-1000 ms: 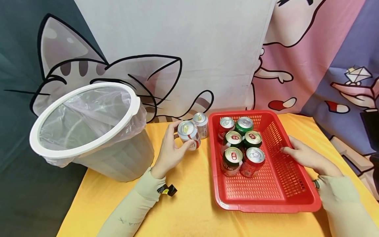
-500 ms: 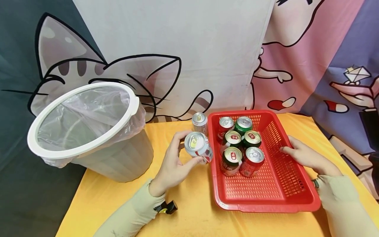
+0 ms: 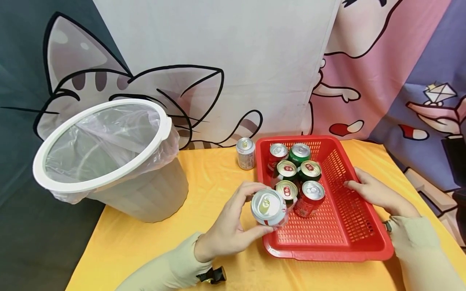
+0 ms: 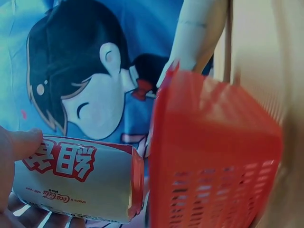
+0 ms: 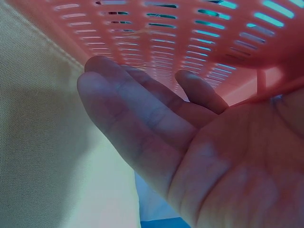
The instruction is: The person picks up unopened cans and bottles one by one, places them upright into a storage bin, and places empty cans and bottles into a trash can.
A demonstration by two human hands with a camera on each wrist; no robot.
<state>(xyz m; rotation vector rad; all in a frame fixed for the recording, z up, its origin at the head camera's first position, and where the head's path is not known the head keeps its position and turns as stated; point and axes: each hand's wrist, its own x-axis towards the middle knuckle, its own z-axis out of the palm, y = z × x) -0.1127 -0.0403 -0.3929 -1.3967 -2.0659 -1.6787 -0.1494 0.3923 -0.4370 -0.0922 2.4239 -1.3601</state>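
Note:
My left hand (image 3: 233,226) grips a white-and-red Coca-Cola can (image 3: 268,206), thumb on the near side and fingers round the far side. In the head view the can overlaps the left rim of a red plastic basket (image 3: 327,255); the left wrist view has the can (image 4: 80,180) beside the basket's perforated wall (image 4: 213,156). My right hand (image 3: 378,190) holds the basket's right edge, thumb over the rim; the right wrist view has its fingers (image 5: 142,114) along the outside. Inside the basket, at its left, several red and green cans (image 3: 308,198) stand upright.
Another silver-white can (image 3: 245,155) stands on the yellow tablecloth (image 3: 204,178), left of the basket's far corner. A pale bin (image 3: 156,194) with a white rim and clear liner stands at the left. Printed cloth (image 3: 233,48) hangs behind.
My left hand has carried the white can rightward and nearer, away from the other silver-white can and over to the basket's left rim. The right hand and basket have stayed put.

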